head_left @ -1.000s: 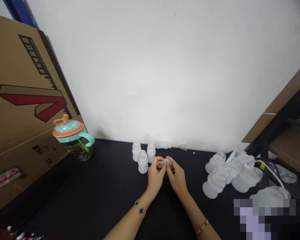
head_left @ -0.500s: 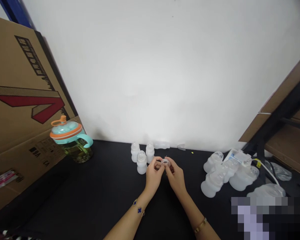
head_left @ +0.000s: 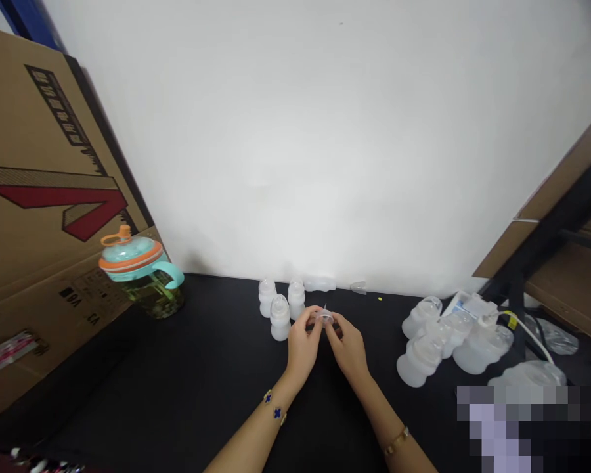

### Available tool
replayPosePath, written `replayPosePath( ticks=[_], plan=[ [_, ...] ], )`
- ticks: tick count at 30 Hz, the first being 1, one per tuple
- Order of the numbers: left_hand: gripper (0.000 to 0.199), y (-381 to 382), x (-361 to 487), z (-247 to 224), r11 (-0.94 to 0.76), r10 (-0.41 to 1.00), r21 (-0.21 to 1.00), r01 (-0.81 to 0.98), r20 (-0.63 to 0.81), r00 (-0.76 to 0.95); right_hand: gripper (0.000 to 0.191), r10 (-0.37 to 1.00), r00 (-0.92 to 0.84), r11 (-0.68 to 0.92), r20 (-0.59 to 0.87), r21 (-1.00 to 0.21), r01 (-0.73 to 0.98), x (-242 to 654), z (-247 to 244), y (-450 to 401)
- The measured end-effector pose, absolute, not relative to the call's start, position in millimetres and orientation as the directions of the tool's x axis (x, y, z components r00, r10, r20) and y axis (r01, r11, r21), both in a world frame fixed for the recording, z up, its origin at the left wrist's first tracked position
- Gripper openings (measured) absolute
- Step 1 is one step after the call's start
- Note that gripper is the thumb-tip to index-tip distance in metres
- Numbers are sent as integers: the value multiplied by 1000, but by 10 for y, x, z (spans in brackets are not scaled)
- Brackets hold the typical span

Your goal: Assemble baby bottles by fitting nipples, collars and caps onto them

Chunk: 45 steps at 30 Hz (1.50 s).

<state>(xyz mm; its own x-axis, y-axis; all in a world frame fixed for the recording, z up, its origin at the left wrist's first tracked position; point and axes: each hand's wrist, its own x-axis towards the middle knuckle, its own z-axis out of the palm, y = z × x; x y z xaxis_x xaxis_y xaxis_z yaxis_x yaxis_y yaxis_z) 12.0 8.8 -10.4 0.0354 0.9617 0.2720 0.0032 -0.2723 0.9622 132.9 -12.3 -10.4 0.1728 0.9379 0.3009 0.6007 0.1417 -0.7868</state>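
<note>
At the middle of the black counter [head_left: 187, 387], just in front of the white wall, a small clear plastic piece [head_left: 326, 318] — too small for its make to be told, round with a thin stem standing up from it — is held up between the two hands. The left hand [head_left: 303, 343] is curled with thumb and fingertips pinched on the piece's left side; the right hand [head_left: 347, 347] is closed in the same way on its right side, so that both are shut on one part and nothing else is carried. Whether the piece is lifted clear of the counter or rests on it cannot be told.

The hold is judged to be a slight one: a smooth, light part taken only at the fingertips could be squeezed out sideways and lost among the clutter. The three small white bottles [head_left: 280, 318] stand upright just beside the left knuckles — a small sweep of that hand could tip them. The heap of frosted bottles [head_left: 436, 345] lies well apart on the right, and the lidded drinking jug [head_left: 140, 279] well apart on the left.

Both forearms are brought in from below and meet in a narrow V, wrists low over the counter, palms turned toward each other, a bracelet on each wrist.
</note>
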Motion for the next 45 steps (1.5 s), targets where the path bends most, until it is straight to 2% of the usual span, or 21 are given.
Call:
replayPosePath(
  ticks=[6, 10, 16, 29, 45],
  plan=[
    [30, 134, 157, -176, -215, 974, 970, -116, 222, 50, 36, 952, 171, 158, 253, -887, 434, 1325, -93, -118],
    [25, 168, 164, -200, -193, 977, 966, -171, 205, 55, 41, 959, 180, 143, 219, -922, 359, 1315, -114, -111],
    [22, 158, 163, -182, -241, 970, 962, -129, 244, 9, 40, 950, 156, 169, 270, -865, 472, 1322, -108, -115],
    [23, 184, 157, -235, -227, 974, 969, -93, 229, 3, 34, 934, 157, 154, 320, -759, 633, 1317, -122, -119],
    [19, 155, 152, -196, -219, 976, 974, -56, 220, -2, 32, 936, 158, 141, 315, -745, 652, 1305, -160, -112]
  ],
)
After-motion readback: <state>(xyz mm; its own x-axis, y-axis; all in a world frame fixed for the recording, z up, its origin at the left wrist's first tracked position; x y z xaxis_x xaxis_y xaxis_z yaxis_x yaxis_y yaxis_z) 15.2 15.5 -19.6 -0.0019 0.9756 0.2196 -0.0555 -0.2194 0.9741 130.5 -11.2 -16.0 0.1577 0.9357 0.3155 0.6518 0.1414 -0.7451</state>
